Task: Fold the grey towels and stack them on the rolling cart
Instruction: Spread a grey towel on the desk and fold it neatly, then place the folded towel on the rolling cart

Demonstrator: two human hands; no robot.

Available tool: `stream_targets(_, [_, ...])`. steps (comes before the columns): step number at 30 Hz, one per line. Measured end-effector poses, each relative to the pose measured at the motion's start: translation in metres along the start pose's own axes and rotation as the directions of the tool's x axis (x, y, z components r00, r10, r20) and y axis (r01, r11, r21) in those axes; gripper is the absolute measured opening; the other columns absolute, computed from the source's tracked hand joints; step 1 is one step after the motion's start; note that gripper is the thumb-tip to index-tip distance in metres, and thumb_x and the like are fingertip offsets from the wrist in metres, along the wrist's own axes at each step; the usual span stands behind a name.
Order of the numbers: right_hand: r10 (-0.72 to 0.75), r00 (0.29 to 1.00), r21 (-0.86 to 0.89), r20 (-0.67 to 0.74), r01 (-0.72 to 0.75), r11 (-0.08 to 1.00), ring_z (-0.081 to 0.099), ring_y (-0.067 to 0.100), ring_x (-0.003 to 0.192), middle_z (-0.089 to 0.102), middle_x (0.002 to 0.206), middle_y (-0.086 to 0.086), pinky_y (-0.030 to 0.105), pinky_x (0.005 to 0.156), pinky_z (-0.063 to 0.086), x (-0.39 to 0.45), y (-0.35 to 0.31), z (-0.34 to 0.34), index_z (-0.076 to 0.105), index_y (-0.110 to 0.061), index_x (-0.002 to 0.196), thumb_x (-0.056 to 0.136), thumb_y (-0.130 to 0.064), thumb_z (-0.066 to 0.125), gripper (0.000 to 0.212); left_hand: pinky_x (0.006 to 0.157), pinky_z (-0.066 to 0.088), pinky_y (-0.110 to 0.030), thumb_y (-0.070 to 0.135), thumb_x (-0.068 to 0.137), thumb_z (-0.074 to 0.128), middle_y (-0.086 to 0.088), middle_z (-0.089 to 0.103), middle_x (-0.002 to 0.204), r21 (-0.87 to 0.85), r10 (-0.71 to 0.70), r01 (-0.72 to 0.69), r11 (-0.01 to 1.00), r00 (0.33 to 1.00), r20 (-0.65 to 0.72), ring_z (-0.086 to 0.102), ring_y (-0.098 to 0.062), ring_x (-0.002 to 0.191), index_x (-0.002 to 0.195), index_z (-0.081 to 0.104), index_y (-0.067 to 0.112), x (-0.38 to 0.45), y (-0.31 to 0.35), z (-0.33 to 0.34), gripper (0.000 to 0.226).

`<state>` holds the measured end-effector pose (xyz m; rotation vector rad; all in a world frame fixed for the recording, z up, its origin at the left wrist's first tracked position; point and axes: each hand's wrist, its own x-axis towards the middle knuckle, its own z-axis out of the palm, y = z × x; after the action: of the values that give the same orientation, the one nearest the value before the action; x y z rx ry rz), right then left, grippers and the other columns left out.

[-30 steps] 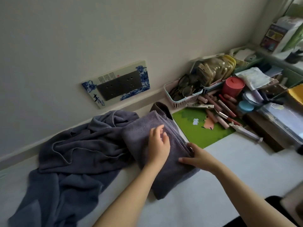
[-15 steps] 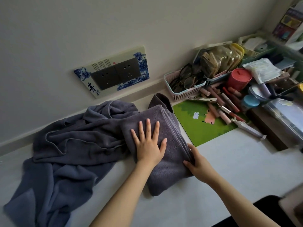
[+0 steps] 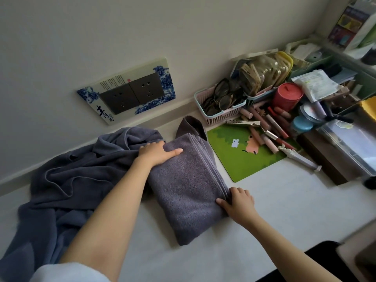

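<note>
Left hand [image 3: 156, 152] grips the far left corner of the folded towel [image 3: 187, 184], thumb on top, fingers tucked over the edge. Right hand [image 3: 238, 202] pinches the layered edge at the near right side, fingers curled into the folds. That towel lies flat on the white surface [image 3: 264, 210], mid-frame. Just left, touching it, sprawls a crumpled towel [image 3: 67, 180], unfolded. Right of the fold sits a green mat [image 3: 244, 161], close by. Beyond it, a basket [image 3: 220, 113] of glasses, a red tin [image 3: 286, 97], and scattered lipsticks [image 3: 270, 127] crowd the corner. Sockets [image 3: 132, 94] on the wall behind.
</note>
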<state>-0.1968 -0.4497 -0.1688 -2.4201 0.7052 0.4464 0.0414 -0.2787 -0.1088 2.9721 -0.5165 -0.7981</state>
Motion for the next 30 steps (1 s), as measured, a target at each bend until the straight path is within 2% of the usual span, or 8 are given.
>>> stream_targets(3, [-0.01,0.998,-0.019,0.068,0.012,1.0,0.044,0.028,0.105,0.051,0.108,0.009,0.032,0.086,0.033,0.003,-0.004,-0.009,0.035,-0.017,0.083,0.088,-0.05,0.052,0.037,0.108,0.032,-0.048,0.1,0.046,0.034,-0.004,0.053,0.136,-0.12,-0.028,0.042,0.992,0.994,0.11,0.047,-0.03,0.125,0.128,0.053,0.029,0.001,-0.006,-0.005,0.11])
stream_targets(6, [-0.05,0.993,0.284,0.107,0.018,0.959,0.046,0.021,0.083,0.051,0.086,0.004,0.031,0.069,0.033,0.002,-0.002,-0.02,0.037,-0.017,0.074,0.088,-0.037,0.059,0.032,0.095,0.04,-0.034,0.085,0.059,0.054,0.002,0.063,0.122,-0.335,0.032,-0.004,0.942,0.996,0.079,0.057,-0.022,0.112,0.116,0.062,0.028,-0.011,-0.01,-0.014,0.082])
stream_targets(9, [-0.03,0.98,0.719,0.195,-0.122,0.684,0.057,0.015,0.071,0.062,0.081,0.004,0.028,0.062,0.044,-0.004,0.002,-0.037,0.054,-0.01,0.088,0.084,-0.026,0.067,0.021,0.088,0.039,-0.032,0.072,0.065,0.062,0.003,0.064,0.113,-0.437,0.007,0.008,0.899,0.999,0.033,0.057,-0.02,0.107,0.115,0.063,0.025,-0.035,-0.015,-0.025,0.068])
stream_targets(12, [-0.017,0.979,0.857,0.205,-0.171,0.486,0.06,0.018,0.068,0.065,0.079,0.01,0.027,0.054,0.049,-0.002,0.002,-0.051,0.057,-0.005,0.091,0.078,-0.018,0.073,0.025,0.087,0.04,-0.031,0.062,0.07,0.067,0.009,0.061,0.104,-0.548,-0.042,0.025,0.836,0.999,-0.019,0.056,-0.015,0.101,0.111,0.062,0.026,-0.068,-0.023,-0.033,0.055])
stream_targets(15, [-0.035,0.983,0.893,0.18,-0.148,0.426,0.058,0.021,0.073,0.063,0.081,0.012,0.03,0.057,0.048,0.005,-0.012,-0.065,0.059,0.002,0.099,0.074,-0.025,0.076,0.041,0.086,0.046,-0.03,0.049,0.077,0.069,0.012,0.067,0.095,-0.698,-0.1,0.047,0.714,0.994,-0.036,0.063,-0.011,0.094,0.095,0.067,0.027,-0.106,-0.04,-0.034,0.028])
stream_targets(20, [-0.268,0.937,0.951,0.225,-0.152,0.268,0.067,0.022,0.095,0.071,0.102,0.013,0.03,0.075,0.055,0.009,-0.052,-0.078,0.061,-0.003,0.107,0.078,-0.033,0.066,0.042,0.094,0.045,-0.032,0.043,0.083,0.065,0.007,0.067,0.109,-0.885,-0.291,0.056,0.463,0.952,-0.092,0.062,-0.013,0.103,0.112,0.061,0.027,-0.166,-0.07,-0.023,0.033])
stream_targets(26, [-0.574,0.67,0.838,0.471,-0.136,0.529,0.06,0.034,0.11,0.064,0.119,0.011,0.057,0.094,0.047,0.007,-0.113,-0.061,0.051,-0.025,0.126,0.057,-0.033,0.087,0.078,0.085,0.047,-0.031,0.041,0.089,0.058,-0.001,0.063,0.115,-0.992,-0.565,-0.042,0.121,0.818,-0.103,0.06,-0.018,0.105,0.121,0.054,0.023,-0.25,-0.104,0.003,0.037])
stream_targets(30, [-0.669,0.525,0.81,0.527,-0.07,0.583,0.057,0.031,0.115,0.057,0.127,0.006,0.054,0.092,0.049,-0.008,-0.164,-0.045,0.04,-0.039,0.132,0.057,-0.014,0.087,0.092,0.094,0.046,-0.039,0.05,0.086,0.057,-0.002,0.06,0.12,-0.995,-0.708,-0.097,-0.007,0.703,-0.063,0.058,-0.022,0.107,0.128,0.051,0.025,-0.301,-0.133,0.013,0.049])
